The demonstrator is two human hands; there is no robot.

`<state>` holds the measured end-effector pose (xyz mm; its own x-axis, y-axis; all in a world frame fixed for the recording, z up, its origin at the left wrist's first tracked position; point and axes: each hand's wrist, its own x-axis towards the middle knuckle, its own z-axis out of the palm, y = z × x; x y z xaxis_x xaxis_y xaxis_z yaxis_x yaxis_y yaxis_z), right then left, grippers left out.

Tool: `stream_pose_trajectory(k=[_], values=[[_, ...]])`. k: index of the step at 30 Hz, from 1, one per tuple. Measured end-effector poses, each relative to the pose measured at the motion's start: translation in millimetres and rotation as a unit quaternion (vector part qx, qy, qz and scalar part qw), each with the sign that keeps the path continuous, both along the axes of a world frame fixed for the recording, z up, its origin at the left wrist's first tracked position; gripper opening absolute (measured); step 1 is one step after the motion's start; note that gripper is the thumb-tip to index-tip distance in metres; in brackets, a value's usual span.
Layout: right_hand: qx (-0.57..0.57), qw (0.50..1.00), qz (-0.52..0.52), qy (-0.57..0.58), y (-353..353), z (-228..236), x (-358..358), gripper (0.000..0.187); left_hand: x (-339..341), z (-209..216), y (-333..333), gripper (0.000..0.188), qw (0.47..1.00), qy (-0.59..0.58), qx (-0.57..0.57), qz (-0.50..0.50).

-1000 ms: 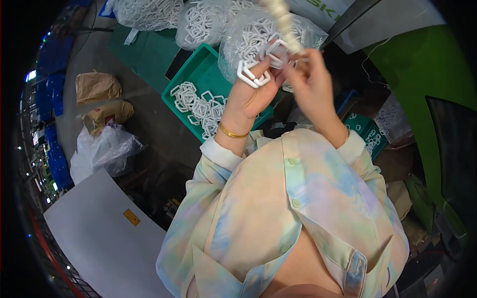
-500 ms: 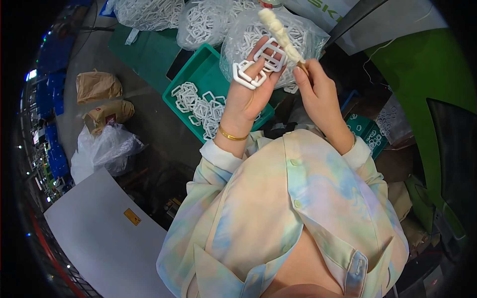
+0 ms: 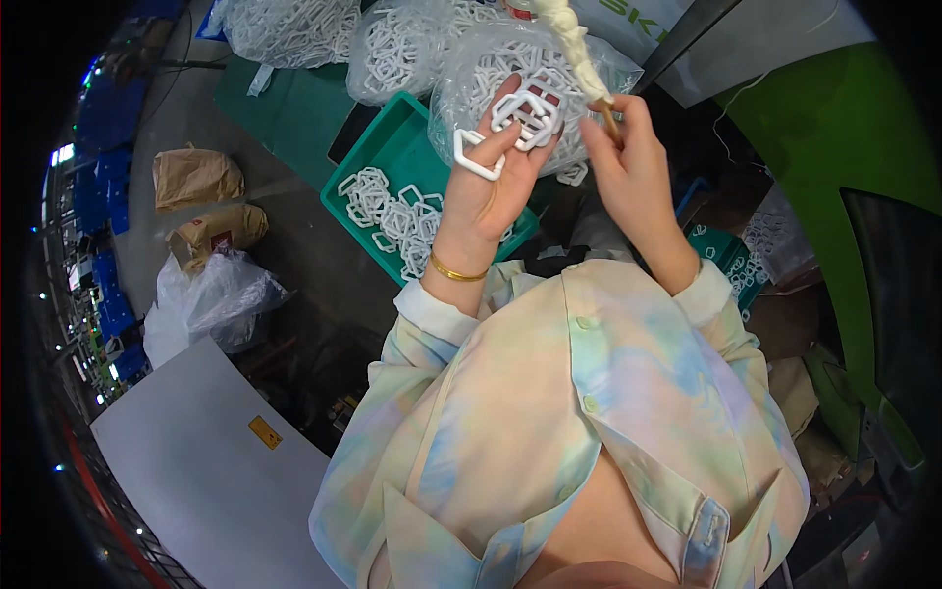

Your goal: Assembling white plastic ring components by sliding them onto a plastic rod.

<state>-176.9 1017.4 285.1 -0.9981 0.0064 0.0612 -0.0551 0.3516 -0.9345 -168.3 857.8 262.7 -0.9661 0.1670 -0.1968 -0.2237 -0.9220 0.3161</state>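
Note:
Several white plastic ring buckles (image 3: 530, 117) lie bunched across the palm and fingers of my left hand (image 3: 475, 203). One more angular white ring (image 3: 458, 149) hangs at the thumb side, apart from the bunch. My left fingers curl around them from behind, with the thumb over the front. My right hand (image 3: 636, 167) pinches a thin wooden stick whose long head (image 3: 579, 61) is lumpy and cream-coloured. That head points up and slightly left, and its top is cut off by the picture's edge. The stick stands just right of the rings, apart from them.
Under my left wrist sits a green tray (image 3: 378, 147) with a heap of white rings (image 3: 402, 221). Clear bags (image 3: 397, 54) full of rings lie beyond it. At right is another green bin (image 3: 714, 240). Paper bags (image 3: 196, 177) and a grey panel (image 3: 196, 461) are at left.
The stick in my right hand has moved up and right, and stands more upright. In my left hand the rings have shifted, leaving one ring separate by the thumb.

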Motion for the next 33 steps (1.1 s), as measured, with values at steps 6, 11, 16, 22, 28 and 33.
stream_pose_trajectory(k=[6,11,16,22,28,33], values=[[0.129,0.985,0.113,-0.009,20,-20,13,0.026,-2,-5,-8,0.058,0.999,0.006,-0.046,0.023],[0.091,0.991,0.091,-0.04,26,-11,9,0.026,-3,-3,-13,0.057,0.996,0.007,-0.085,0.022],[0.135,0.99,0.042,-0.028,40,-25,-3,0.027,-11,8,-21,0.055,0.99,0.037,-0.134,0.032],[0.101,0.994,0.016,-0.035,54,-21,-8,0.03,-49,3,-39,0.062,0.839,0.154,-0.52,0.029],[0.079,0.994,0.001,-0.076,54,-19,-8,0.031,-68,36,-68,0.071,0.375,0.311,-0.872,0.049],[0.093,0.993,0.004,-0.069,66,-25,-11,0.03,-69,114,-64,0.054,0.343,0.341,-0.875,0.025]])
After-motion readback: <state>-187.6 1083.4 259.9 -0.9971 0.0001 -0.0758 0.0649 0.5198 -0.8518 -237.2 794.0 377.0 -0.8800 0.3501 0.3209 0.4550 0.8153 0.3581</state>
